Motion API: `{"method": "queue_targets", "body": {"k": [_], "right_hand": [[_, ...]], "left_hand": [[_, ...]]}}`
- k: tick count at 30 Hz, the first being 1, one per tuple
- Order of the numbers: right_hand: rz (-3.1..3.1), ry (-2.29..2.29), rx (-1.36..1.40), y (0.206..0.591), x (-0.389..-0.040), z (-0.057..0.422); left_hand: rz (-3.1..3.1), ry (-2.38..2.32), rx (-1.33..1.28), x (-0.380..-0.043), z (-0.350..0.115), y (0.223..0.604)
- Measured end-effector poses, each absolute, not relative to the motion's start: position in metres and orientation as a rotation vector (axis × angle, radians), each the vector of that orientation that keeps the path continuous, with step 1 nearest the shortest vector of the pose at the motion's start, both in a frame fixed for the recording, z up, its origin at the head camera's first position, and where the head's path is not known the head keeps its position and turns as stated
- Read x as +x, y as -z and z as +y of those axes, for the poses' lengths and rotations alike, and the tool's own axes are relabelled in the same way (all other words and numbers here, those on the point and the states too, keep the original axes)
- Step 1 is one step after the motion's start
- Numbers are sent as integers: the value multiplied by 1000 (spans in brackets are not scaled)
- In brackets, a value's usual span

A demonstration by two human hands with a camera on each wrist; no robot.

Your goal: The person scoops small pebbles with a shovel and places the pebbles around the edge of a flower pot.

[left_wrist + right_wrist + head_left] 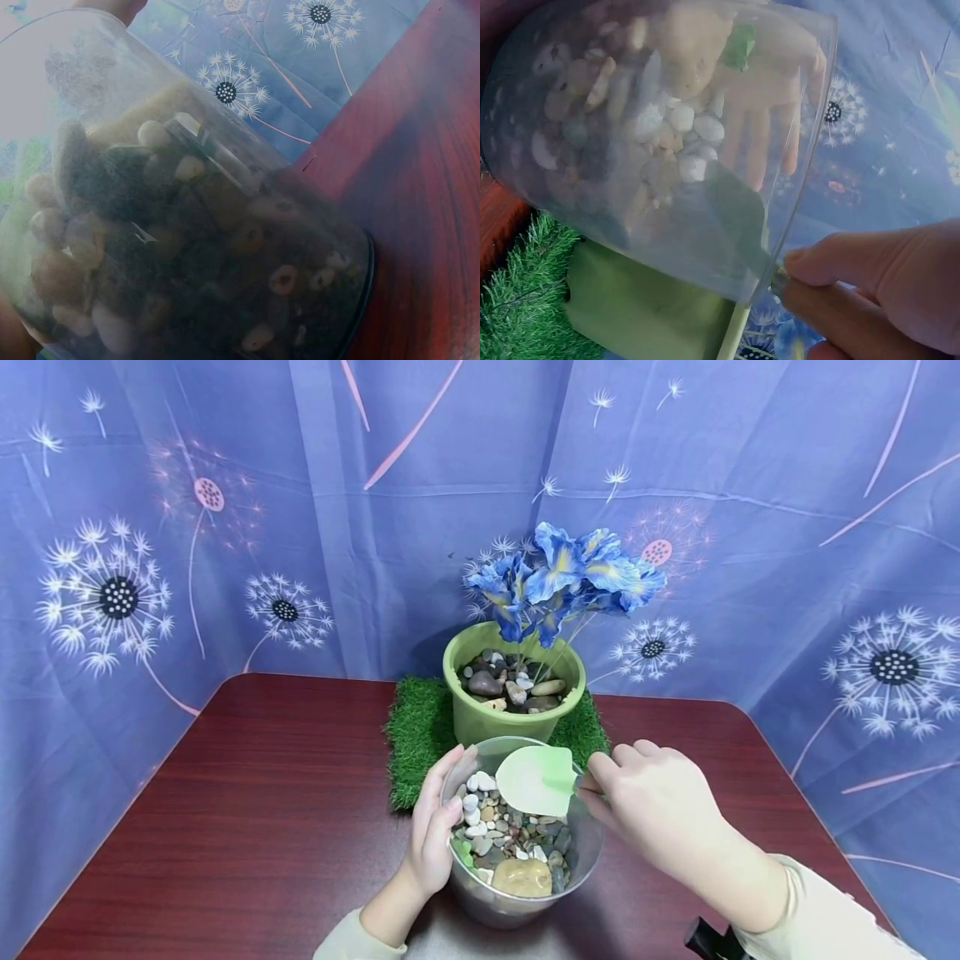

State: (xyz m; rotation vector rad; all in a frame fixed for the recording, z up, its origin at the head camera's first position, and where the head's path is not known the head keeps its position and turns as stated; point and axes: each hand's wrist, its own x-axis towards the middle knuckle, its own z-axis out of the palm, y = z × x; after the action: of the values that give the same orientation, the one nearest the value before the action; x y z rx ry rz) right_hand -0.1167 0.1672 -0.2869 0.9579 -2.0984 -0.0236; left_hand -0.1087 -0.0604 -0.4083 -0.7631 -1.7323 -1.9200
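A clear bucket (506, 906) full of mixed pebbles (517, 827) stands on the table. My left hand (432, 835) rests against its left side; in the right wrist view its fingers show through the plastic, laid fairly straight along the wall. With my right hand (652, 797) I grip the handle of a small trowel. The pale green trowel blade (534, 779) is over the bucket's far right part, inside the rim. Among the pebbles are a large tan stone (522, 877), white stones (472, 806) and a green piece (462, 852). In the left wrist view the bucket wall (225, 225) is hazy.
Just behind the bucket, a green flowerpot (487, 720) with stones and blue artificial flowers (562, 572) stands on a square of artificial grass (420, 735). Beneath is a dark red table (262, 827). A blue dandelion-print cloth (420, 552) hangs around the back and sides.
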Motion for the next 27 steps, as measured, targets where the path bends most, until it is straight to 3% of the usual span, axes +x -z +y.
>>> {"method": "queue_targets", "body": {"k": [27], "right_hand": [[-2295, 380, 940, 273, -103, 158]], "left_hand": [[-1719, 1919, -794, -110, -62, 410]]}}
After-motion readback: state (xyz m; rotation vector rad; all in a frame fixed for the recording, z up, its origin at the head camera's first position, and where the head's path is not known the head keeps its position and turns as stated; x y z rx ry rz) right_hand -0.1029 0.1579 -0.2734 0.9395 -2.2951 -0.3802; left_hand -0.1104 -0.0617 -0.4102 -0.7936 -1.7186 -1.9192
